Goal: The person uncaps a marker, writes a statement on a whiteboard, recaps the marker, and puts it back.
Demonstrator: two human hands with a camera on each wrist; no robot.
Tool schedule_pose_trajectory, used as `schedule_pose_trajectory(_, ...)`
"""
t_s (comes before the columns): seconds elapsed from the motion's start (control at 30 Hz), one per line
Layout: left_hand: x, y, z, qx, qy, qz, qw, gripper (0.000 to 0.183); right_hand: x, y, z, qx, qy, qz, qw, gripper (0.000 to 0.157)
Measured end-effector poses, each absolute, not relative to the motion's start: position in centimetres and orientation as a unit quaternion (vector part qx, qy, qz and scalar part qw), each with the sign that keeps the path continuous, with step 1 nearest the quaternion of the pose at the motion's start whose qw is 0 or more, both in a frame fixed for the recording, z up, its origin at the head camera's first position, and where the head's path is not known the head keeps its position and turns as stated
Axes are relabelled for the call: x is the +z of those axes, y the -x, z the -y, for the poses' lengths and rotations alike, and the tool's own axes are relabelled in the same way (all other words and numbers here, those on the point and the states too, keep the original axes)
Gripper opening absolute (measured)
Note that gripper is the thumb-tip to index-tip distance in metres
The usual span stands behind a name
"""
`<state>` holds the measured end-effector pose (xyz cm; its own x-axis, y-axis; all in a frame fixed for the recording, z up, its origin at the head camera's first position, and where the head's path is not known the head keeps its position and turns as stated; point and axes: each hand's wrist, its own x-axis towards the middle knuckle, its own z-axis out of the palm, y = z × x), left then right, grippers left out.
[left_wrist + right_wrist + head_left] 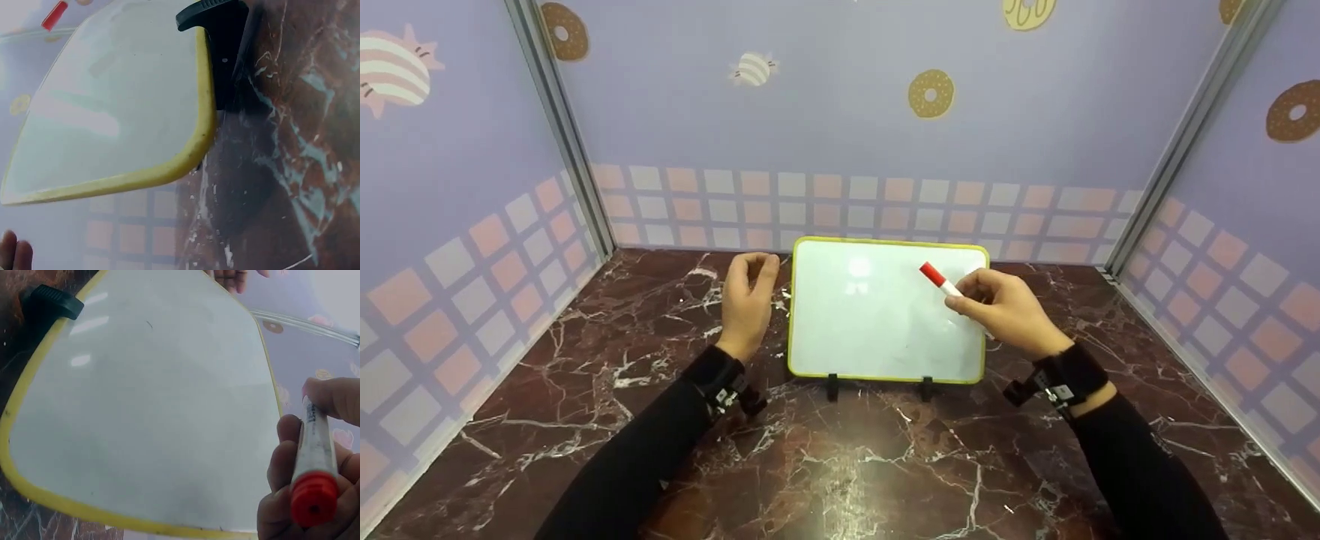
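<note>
Between its thumb and fingers, my right hand (1009,311) holds a marker with a white barrel and a red cap (932,273). The cap points up and left in front of the whiteboard (885,315), a white panel with a yellow rim. In the right wrist view the red end of the marker (315,461) faces the camera. My left hand (748,300) is raised just beyond the board's left edge, fingers loosely bent with nothing in them. Only two fingertips (16,253) of it show in the left wrist view.
Two black stand feet (832,386) hold the board up, tilted back, on a dark red marbled table (840,465). Behind it rises a lilac wall (840,135) with doughnut and sweet prints. Side walls (457,225) close off left and right, with metal posts at the corners.
</note>
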<state>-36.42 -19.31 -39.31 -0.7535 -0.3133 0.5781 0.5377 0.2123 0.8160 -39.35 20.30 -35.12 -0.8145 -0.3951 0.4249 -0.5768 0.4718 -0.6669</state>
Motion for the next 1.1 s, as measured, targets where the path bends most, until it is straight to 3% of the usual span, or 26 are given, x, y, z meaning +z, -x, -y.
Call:
schedule_pose_trajectory(0.23, -38.4, 35.6, 18.0, -0.483, 0.133, 0.747, 0.438, 0.033, -35.7, 39.3, -18.8, 0.41, -0.311, 0.851, 0.107, 0.019)
schedule_pose_trajectory(0.37, -38.3, 35.0, 16.9, -0.415, 0.202, 0.764, 0.451, 0.035, -36.2, 39.1, -17.7, 0.404, -0.327, 0.849, 0.099, 0.017)
schedule_pose_trajectory(0.57, -38.3, 33.9, 15.4, -0.32, 0.299, 0.795, 0.42, 0.037, -36.9, 38.4, -16.4, 0.409, -0.352, 0.838, 0.082, 0.016)
schedule_pose_trajectory(0.87, -39.5, 33.2, 14.3, -0.226, 0.349, 0.842, 0.343, 0.053, -37.7, 37.2, -14.9, 0.393, -0.408, 0.823, 0.05, 0.015)
schedule_pose_trajectory(1.1, -39.9, 33.1, 14.1, -0.213, 0.389, 0.85, 0.285, 0.045, -38.1, 37.0, -14.3, 0.38, -0.436, 0.815, 0.043, 0.013)
